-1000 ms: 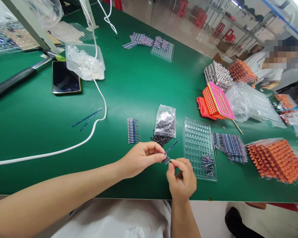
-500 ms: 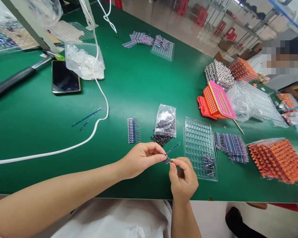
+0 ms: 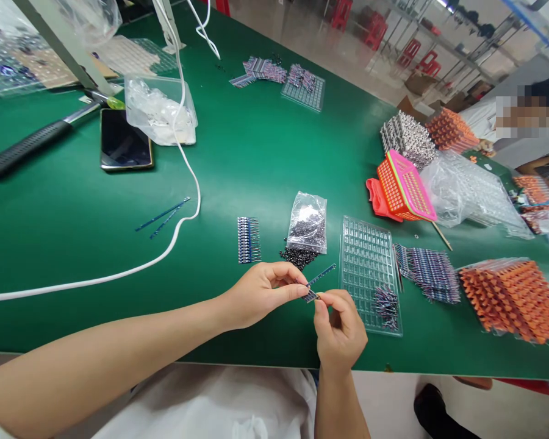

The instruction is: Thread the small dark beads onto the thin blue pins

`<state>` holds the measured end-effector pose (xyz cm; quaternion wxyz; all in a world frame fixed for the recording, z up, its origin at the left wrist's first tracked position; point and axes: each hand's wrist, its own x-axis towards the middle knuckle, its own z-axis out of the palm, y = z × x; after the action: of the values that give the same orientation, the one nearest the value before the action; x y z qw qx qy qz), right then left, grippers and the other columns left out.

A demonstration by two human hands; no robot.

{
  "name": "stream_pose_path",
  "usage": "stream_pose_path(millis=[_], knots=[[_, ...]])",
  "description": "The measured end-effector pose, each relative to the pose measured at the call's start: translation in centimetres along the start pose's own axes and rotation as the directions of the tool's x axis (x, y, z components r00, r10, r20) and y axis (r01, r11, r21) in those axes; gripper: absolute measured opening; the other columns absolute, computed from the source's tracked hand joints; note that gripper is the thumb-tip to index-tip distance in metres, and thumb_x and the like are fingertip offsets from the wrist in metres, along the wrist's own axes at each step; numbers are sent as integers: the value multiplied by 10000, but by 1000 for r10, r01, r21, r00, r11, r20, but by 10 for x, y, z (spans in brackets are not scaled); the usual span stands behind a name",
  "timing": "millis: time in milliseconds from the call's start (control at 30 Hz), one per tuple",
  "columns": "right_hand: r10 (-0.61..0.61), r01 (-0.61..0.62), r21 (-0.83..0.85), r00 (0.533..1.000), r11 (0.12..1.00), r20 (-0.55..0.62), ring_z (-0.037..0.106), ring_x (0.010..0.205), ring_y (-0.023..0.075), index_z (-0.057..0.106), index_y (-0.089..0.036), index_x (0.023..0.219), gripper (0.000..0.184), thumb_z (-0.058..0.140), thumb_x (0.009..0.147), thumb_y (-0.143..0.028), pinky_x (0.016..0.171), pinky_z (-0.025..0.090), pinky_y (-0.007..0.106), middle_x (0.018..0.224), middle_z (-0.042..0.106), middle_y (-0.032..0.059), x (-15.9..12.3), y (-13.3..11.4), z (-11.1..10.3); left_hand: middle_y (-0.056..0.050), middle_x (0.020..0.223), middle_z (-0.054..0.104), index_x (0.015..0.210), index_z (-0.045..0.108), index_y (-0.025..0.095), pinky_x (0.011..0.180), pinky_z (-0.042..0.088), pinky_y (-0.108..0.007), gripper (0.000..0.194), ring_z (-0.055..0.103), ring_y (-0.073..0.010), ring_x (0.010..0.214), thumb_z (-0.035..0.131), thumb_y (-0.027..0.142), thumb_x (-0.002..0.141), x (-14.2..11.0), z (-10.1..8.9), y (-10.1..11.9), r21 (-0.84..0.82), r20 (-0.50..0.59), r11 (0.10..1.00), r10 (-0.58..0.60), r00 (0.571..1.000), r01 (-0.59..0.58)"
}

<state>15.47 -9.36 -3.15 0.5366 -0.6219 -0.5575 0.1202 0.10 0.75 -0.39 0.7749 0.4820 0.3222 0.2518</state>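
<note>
My left hand [image 3: 269, 291] pinches a strip of small leaded components [image 3: 310, 296] with a blue backing strip [image 3: 322, 275] sticking out to the upper right. The thumb and index finger of my right hand [image 3: 341, 329] are closed at the strip's right end, on something tiny and dark, too small to name. Just beyond the left fingers lies a heap of small black beads [image 3: 301, 257], spilling from a clear plastic bag [image 3: 307, 222]. Left of the bag is another strip of components [image 3: 248, 240]. A clear compartment tray [image 3: 363, 262] lies right of my hands, with loose components [image 3: 386, 306] on it.
To the right are a stack of component strips [image 3: 432, 274], orange pieces [image 3: 515, 299] and a pink-orange basket [image 3: 405, 186]. A white cable [image 3: 178, 228] crosses the left side, near blue strips [image 3: 162, 214], a phone [image 3: 124, 140], a hammer [image 3: 32, 143] and a plastic tub [image 3: 190, 131].
My right hand has shifted slightly to the right, its pinch still at the strip's end. The left hand keeps its hold, and the whole view has drifted a little.
</note>
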Motion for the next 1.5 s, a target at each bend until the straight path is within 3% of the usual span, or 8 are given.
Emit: stream_pose_path(millis=[367, 600, 1067, 1500], knots=[[87, -89, 61, 995, 994, 46, 577, 703, 151, 666, -208, 888, 58, 621, 881, -173, 577, 450, 267, 778, 607, 17, 2, 1, -1, -13, 792, 672, 848, 697, 163, 741, 486, -266, 137, 605, -147, 772, 693, 298, 822, -2, -2, 3, 162, -15, 986, 33, 999, -30], [216, -242, 192, 965, 951, 147, 555, 635, 136, 679, -204, 870, 42, 642, 882, -218, 545, 430, 257, 726, 564, -4, 4, 4, -4, -17, 781, 686, 842, 693, 168, 739, 497, -277, 150, 621, -160, 765, 690, 315, 815, -1, -3, 3, 216, -19, 976, 25, 1000, -20], [268, -331, 330, 938, 884, 221, 496, 530, 83, 689, -199, 873, 45, 666, 872, -238, 444, 376, 206, 748, 555, -13, 4, 9, -5, -7, 723, 697, 817, 683, 163, 713, 499, -275, 140, 637, -155, 727, 696, 300, 792, -2, -1, 6, 153, -10, 988, -13, 1000, 15], [289, -348, 299, 931, 888, 224, 497, 516, 90, 655, -188, 834, 112, 655, 874, -293, 439, 387, 212, 721, 538, -14, 4, 12, -4, 1, 701, 699, 776, 670, 168, 688, 503, -265, 128, 640, -149, 701, 719, 284, 756, -1, 0, 5, 113, -18, 993, -17, 1000, 19]])
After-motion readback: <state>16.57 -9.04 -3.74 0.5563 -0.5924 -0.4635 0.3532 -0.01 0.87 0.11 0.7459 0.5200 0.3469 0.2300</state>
